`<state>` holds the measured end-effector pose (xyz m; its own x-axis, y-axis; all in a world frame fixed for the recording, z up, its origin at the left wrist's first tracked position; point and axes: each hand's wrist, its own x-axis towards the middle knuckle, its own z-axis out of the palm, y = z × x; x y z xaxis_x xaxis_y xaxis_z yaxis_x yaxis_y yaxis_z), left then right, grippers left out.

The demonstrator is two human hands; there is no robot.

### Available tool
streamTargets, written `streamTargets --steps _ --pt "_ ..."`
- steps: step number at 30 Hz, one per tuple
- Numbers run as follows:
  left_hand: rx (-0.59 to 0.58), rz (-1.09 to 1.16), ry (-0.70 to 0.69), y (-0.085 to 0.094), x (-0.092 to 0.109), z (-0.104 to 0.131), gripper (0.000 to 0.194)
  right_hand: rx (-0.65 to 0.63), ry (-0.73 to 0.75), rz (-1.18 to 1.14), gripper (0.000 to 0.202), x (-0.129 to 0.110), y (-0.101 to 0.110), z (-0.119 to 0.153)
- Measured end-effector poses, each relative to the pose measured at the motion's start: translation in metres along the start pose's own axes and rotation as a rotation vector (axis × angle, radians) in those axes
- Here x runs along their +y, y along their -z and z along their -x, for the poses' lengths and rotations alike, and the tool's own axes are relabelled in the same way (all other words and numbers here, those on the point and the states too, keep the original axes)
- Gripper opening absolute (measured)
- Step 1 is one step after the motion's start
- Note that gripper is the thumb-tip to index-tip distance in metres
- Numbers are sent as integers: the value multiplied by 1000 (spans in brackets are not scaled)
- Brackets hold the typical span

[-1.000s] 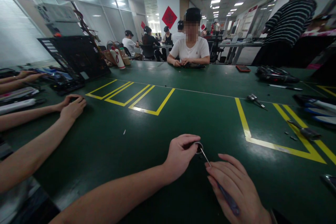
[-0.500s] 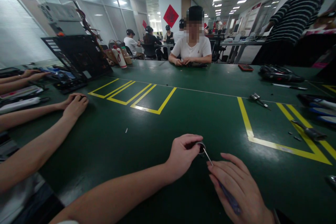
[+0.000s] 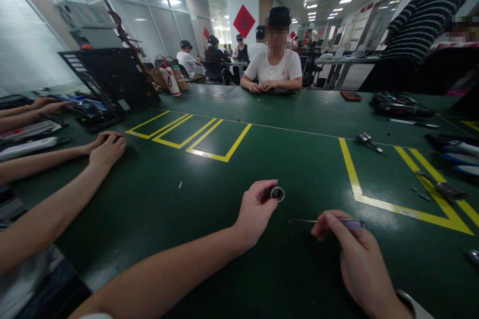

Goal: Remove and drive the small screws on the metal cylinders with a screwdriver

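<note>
Near the middle of the green table, my left hand grips a small dark cylinder between thumb and fingers; its round, metal-rimmed open end faces me. To its right, my right hand holds a screwdriver by its translucent purplish handle. The thin shaft points left, apart from the cylinder, and its tip is beside a tiny dark part low over or on the table; whether they touch I cannot tell.
Yellow tape outlines mark the table. Metal parts and a dark tool lie at the right. A neighbour's hands rest at the left. Across the table sits a person in a white shirt. A black panel stands back left.
The screwdriver's shaft has come out of the cylinder and swung to point left. My right hand has turned and moved right. My left hand has tilted the cylinder and shifted it slightly left and up.
</note>
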<state>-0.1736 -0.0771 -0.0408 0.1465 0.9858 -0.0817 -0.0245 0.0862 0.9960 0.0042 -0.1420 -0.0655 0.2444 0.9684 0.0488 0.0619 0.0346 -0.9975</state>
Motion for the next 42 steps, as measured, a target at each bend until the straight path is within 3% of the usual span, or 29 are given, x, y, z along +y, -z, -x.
streamTargets --steps 4,9,13,17,20,26,35,42 --pt "-21 40 41 -2 -1 0 40 -36 -7 21 27 -1 -2 0" --pt "-31 94 56 -2 -2 0 33 -68 42 222 35 -14 -3 1" --pt "-20 137 38 -3 0 0 30 -70 284 453 33 -18 -2 5" --pt "-12 142 45 -6 2 1 30 -99 581 563 16 -17 -3 9" --pt "4 127 43 -7 2 1 31 -116 651 554 10 -19 -4 12" --pt "-46 84 14 -5 1 2 33 -151 778 452 16 -24 2 18" --pt "-164 -49 -148 -4 -2 10 32 -153 801 547 22 -18 -1 17" --pt "-170 -156 -263 -4 -2 11 26 -167 805 563 23 -18 -2 17"
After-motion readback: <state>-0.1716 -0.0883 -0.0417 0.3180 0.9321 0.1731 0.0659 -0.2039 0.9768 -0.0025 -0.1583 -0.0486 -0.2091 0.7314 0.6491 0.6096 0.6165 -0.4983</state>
